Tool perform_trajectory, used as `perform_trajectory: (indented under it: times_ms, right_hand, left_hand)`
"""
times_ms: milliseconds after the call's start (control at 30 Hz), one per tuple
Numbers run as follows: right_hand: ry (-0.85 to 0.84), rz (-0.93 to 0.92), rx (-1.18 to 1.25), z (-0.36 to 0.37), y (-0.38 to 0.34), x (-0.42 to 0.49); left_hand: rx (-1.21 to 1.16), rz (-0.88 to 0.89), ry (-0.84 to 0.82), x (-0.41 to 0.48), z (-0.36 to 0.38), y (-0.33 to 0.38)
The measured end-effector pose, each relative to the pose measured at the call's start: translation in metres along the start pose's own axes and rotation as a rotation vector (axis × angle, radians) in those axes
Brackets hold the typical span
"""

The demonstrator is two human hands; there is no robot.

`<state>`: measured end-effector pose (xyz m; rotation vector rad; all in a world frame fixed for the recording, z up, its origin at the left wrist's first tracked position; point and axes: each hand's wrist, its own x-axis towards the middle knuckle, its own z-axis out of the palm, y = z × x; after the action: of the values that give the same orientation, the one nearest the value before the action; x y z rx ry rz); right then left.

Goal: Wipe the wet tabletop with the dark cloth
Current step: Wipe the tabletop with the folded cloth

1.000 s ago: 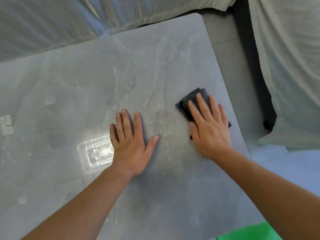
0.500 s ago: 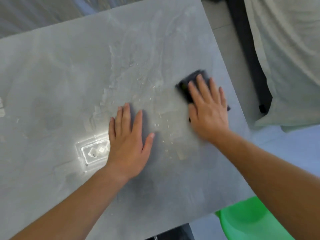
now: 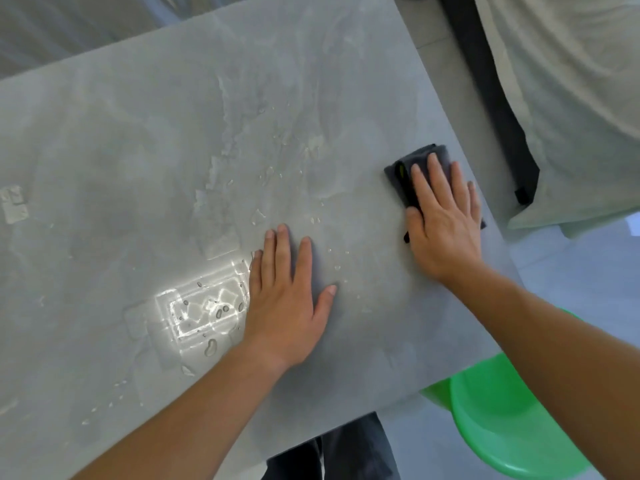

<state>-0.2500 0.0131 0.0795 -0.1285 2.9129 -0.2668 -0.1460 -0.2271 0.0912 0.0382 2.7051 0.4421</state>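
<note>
— Cloth [image 3: 412, 169], dark and folded: where does it lie?
— Flat on the grey worktop [image 3: 145, 140], close to its right edge, pinned under the right hand [image 3: 441, 220], whose fingers are spread and pressed on top of it, not curled around it.
— And the left hand [image 3: 285, 299]?
— Palm down, fingers open, bare on the worktop near the middle, holding nothing.
— How does the surface look?
— Water droplets [image 3: 263, 214] and thin wet streaks run between the hands and farther up; a bright reflected patch of light [image 3: 204, 306] sits just left of the left hand.
— What is around the edges?
— Past the right edge, floor, then pale draped fabric [image 3: 571, 98] with a dark strip. At the near right corner a green plastic stool [image 3: 502, 427] sits below the worktop. The wide left half lies open.
</note>
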Motion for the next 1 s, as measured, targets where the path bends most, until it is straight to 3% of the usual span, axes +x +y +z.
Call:
perform_trajectory:
  times_ms: [67, 233, 300, 467, 500, 567, 700, 767, 933, 1000]
  right_hand:
    - [0.029, 0.058, 0.001, 0.004, -0.007, -0.015]
    - [-0.036, -0.349, -0.074, 0.024, -0.004, -0.106]
    - [-0.07, -0.404, -0.093, 0.019, 0.016, -0.107]
    - [0.071, 0.188, 0.032, 0.0, 0.029, -0.025]
    - [0.082, 0.237, 0.032, 0.0, 0.024, -0.016]
    - [0.093, 0.117, 0.001, 0.008, 0.014, -0.025]
    - [-0.001, -0.355, -0.066, 0.023, 0.022, -0.108]
    - [-0.032, -0.428, -0.079, 0.019, 0.039, -0.109]
    - [0.062, 0.016, 0.045, 0.01, 0.038, -0.053]
    - [0.073, -0.008, 0.039, 0.015, 0.028, -0.066]
  left_hand:
    - [0.019, 0.004, -0.004, -0.001, 0.0, 0.0]
    - [0.024, 0.023, 0.05, -0.008, 0.001, 0.01]
    - [0.042, 0.048, 0.036, -0.018, 0.007, 0.016]
    - [0.068, 0.014, 0.054, -0.025, 0.019, 0.025]
    - [0.064, 0.004, 0.064, -0.023, 0.021, 0.027]
    - [0.073, -0.02, 0.077, -0.022, 0.023, 0.031]
    - [0.091, -0.046, 0.081, -0.023, 0.026, 0.037]
    - [0.065, -0.053, 0.112, -0.026, 0.027, 0.04]
    - [-0.003, -0.064, 0.158, -0.048, 0.042, 0.052]
    - [0.021, -0.071, 0.136, -0.053, 0.048, 0.057]
